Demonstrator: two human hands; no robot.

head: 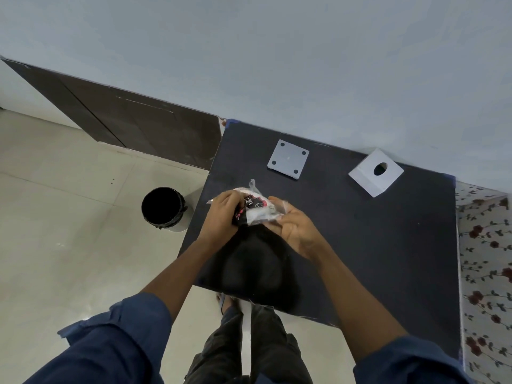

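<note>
Above the near left part of a dark table (374, 245) I hold a small clear plastic packet (256, 207) with white, black and pink contents. My left hand (221, 214) grips its left end with curled fingers. My right hand (293, 228) pinches its right end between thumb and fingers. A dark shadow lies on the table under the hands.
A flat grey square plate (288, 159) with a dark dot at each corner lies at the table's back. A white block (375, 173) with a round hole sits at the back right. A black-lined bin (164, 209) stands on the tiled floor left of the table. Floral cloth (484, 273) borders the right.
</note>
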